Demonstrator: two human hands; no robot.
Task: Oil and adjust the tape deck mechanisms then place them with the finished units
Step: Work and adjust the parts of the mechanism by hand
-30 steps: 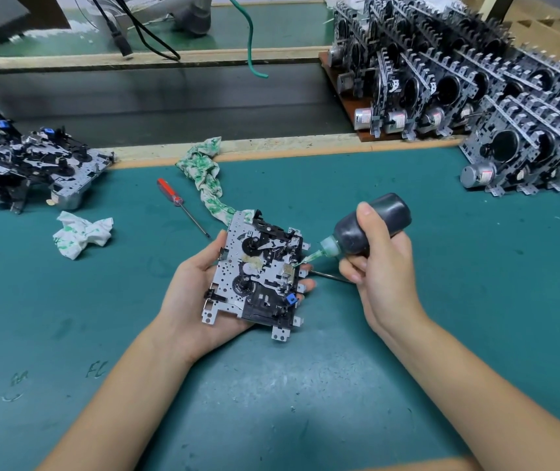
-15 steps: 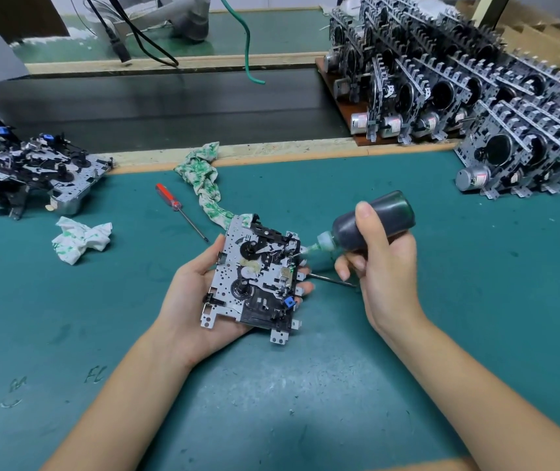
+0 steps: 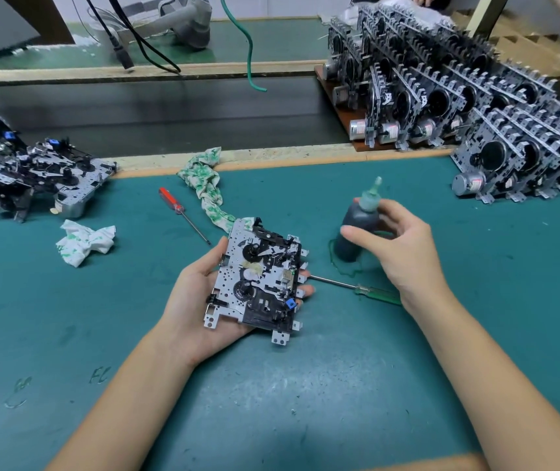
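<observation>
Teal matting (image 3: 305, 385) covered the workbench, edged at the back by a pale wooden strip. Over it, the left hand (image 3: 200, 300) lay palm up and cradled the tape deck mechanism (image 3: 258, 277), thumb curled over its left edge and fingertips showing past its right side; the unit faced up, gears and a small blue part visible. Just right of the mechanism, the right hand (image 3: 397, 246) hung with fingers spread and relaxed around the dark oil bottle (image 3: 356, 229), which stood upright on the mat with its pale green nozzle pointing up; whether the fingers touched the bottle could not be told. A green-handled screwdriver (image 3: 373, 291) lay on the mat beside the mechanism's right edge, its handle under the right wrist. Up and left of the mechanism lay a red-handled screwdriver (image 3: 176, 205), and a twisted green-printed cloth (image 3: 207, 188) ran from the wooden strip down to the mechanism's top corner. A crumpled white rag (image 3: 85, 241) sat further left of it. Far left of the mechanism was a heap of unfinished units (image 3: 30, 175); far right and behind it, rows of finished units (image 3: 509, 130) stood on edge.
</observation>
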